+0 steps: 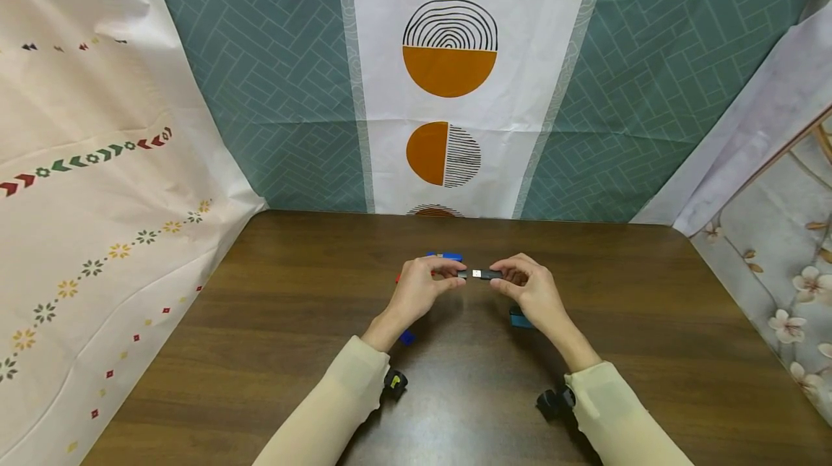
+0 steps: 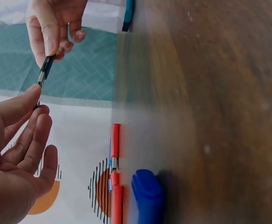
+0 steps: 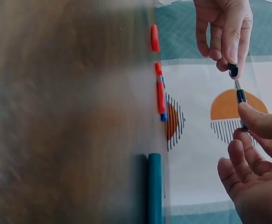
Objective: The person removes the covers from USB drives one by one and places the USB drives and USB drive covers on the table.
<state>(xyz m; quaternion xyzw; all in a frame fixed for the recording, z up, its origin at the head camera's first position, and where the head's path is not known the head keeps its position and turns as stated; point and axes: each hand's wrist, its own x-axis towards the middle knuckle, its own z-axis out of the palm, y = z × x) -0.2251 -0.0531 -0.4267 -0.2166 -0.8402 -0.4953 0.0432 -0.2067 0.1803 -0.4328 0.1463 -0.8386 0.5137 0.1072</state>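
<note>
In the head view, my right hand [image 1: 533, 287] pinches a black USB flash drive [image 1: 489, 274] between thumb and fingers, its metal plug pointing left. My left hand [image 1: 416, 285] pinches a small dark cap [image 1: 462, 274] just left of that plug. From the right wrist view, the cap [image 3: 233, 69] looks very close to the plug end of the flash drive [image 3: 241, 95]; whether they touch I cannot tell. Both hands are held above the table, and the fingertips partly hide both pieces.
On the brown table [image 1: 273, 336] lie a blue USB drive [image 1: 447, 256] behind the left hand, a red drive [image 2: 116, 144] mostly hidden in the head view, a blue piece [image 1: 406, 337] by the left wrist, and a teal piece [image 1: 520, 318] beside the right wrist. Patterned cloths hang behind.
</note>
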